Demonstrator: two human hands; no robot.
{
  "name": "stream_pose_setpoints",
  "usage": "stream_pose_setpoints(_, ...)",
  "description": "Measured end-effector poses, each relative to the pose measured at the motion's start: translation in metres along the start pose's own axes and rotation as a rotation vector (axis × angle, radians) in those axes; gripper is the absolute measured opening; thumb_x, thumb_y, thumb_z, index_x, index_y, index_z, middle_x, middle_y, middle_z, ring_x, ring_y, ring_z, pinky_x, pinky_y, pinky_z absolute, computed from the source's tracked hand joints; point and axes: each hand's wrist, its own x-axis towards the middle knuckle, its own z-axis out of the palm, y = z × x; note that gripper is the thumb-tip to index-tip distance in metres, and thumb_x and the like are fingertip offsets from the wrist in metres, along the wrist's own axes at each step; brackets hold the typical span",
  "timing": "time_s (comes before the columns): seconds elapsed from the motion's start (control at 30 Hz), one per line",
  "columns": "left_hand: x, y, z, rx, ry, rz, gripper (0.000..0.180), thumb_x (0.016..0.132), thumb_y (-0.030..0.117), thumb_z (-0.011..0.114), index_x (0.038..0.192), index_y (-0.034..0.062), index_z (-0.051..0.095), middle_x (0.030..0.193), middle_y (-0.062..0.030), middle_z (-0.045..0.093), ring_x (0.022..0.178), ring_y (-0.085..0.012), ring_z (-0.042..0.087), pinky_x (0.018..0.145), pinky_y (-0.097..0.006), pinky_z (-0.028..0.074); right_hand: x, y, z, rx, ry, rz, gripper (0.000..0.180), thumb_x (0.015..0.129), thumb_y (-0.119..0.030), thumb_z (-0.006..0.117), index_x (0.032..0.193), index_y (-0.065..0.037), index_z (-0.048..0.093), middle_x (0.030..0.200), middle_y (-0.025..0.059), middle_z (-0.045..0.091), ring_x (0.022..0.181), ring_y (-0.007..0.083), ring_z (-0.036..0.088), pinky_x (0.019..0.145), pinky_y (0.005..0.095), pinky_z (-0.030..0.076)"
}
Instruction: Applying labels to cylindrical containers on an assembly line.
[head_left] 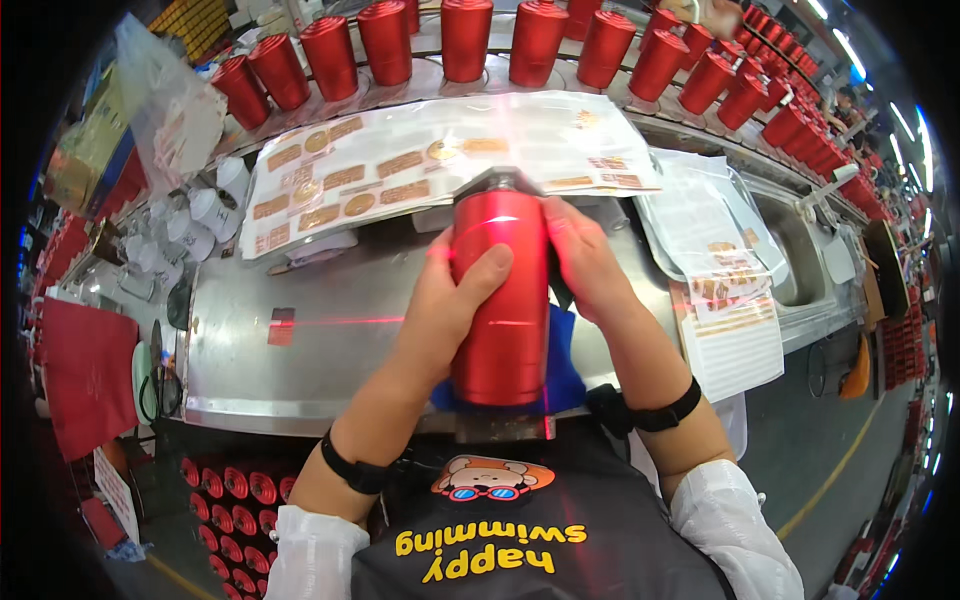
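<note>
A glossy red metal tumbler (pixel 500 330) lies lengthwise in front of me over a dark fixture at the bench's front edge. My left hand (pixel 462 280) is wrapped round its left side, the thumb lying across the top. On the other side my right hand (pixel 588 255) presses its fingers against the tumbler's upper right side; some fingertips are hidden behind it. A thin red light line crosses the tumbler and the bench. Blue cloth (pixel 565 360) shows beneath it.
Transfer sheets with gold prints (pixel 370 180) lie on the steel bench (pixel 260 370). Behind them stands a row of red tumblers (pixel 465 45). White cups (pixel 215 212) and a plastic bag (pixel 175 110) are at left. More sheets (pixel 735 340) and a sink (pixel 795 250) are at right.
</note>
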Motion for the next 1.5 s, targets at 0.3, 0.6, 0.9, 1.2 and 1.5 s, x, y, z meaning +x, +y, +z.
stream_pose_setpoints(0.3, -0.031, 0.006, -0.017, 1.051, -0.136, 0.779, 0.052, 0.091, 0.033, 0.064, 0.127, -0.0035, 0.057, 0.145, -0.0276, 0.041, 0.131, -0.0406, 0.045, 0.107, -0.046, 0.036, 0.023, -0.060, -0.140, -0.968, 0.010, -0.365, 0.029, 0.096, -0.011, 0.053, 0.123, -0.006, 0.063, 0.109, 0.0068, 0.065, 0.097, 0.0178, 0.059, 0.083, 0.0305, 0.048)
stream_pose_setpoints(0.6, -0.037, -0.026, -0.025, 0.978, -0.103, 0.746, 0.065, 0.096, 0.048, 0.049, 0.131, -0.0062, 0.053, 0.149, -0.0339, 0.031, 0.141, -0.0447, 0.030, 0.115, -0.048, 0.022, 0.022, -0.061, -0.333, -1.587, 0.048, 0.122, 0.032, 0.082, 0.005, 0.051, 0.105, -0.006, 0.072, 0.106, 0.0169, 0.066, 0.099, 0.0335, 0.063, 0.089, 0.0368, 0.049)
stream_pose_setpoints(0.9, -0.037, -0.036, -0.027, 0.994, -0.040, 0.765, 0.065, 0.098, 0.048, 0.044, 0.132, -0.0061, 0.051, 0.150, -0.0341, 0.028, 0.142, -0.0447, 0.027, 0.116, -0.049, 0.020, -0.048, -0.023, -0.363, -1.770, 0.176, 0.321, 0.032, 0.086, -0.020, 0.066, 0.117, -0.028, 0.070, 0.126, 0.0092, 0.056, 0.111, 0.0328, 0.057, 0.092, 0.0441, 0.051)
stream_pose_setpoints(1.2, -0.041, -0.036, -0.025, 1.026, -0.011, 0.718, 0.072, 0.098, 0.057, 0.037, 0.136, -0.0031, 0.048, 0.153, -0.0277, 0.027, 0.144, -0.0389, 0.025, 0.117, -0.048, 0.016, -0.027, -0.024, -0.339, -1.882, 0.129, 0.550, 0.043, 0.089, -0.015, 0.061, 0.127, -0.035, 0.061, 0.138, 0.0051, 0.046, 0.130, 0.0280, 0.043, 0.097, 0.0543, 0.045)
stream_pose_setpoints(1.5, -0.039, -0.036, -0.029, 1.036, -0.032, 0.772, 0.062, 0.099, 0.047, 0.041, 0.134, -0.0029, 0.048, 0.151, -0.0340, 0.026, 0.142, -0.0460, 0.026, 0.116, -0.052, 0.019, 0.047, -0.031, -0.334, -1.950, -0.014, 0.588, 0.061, 0.085, -0.021, 0.065, 0.141, -0.037, 0.045, 0.138, 0.0078, 0.044, 0.129, 0.0313, 0.044, 0.097, 0.0557, 0.044)
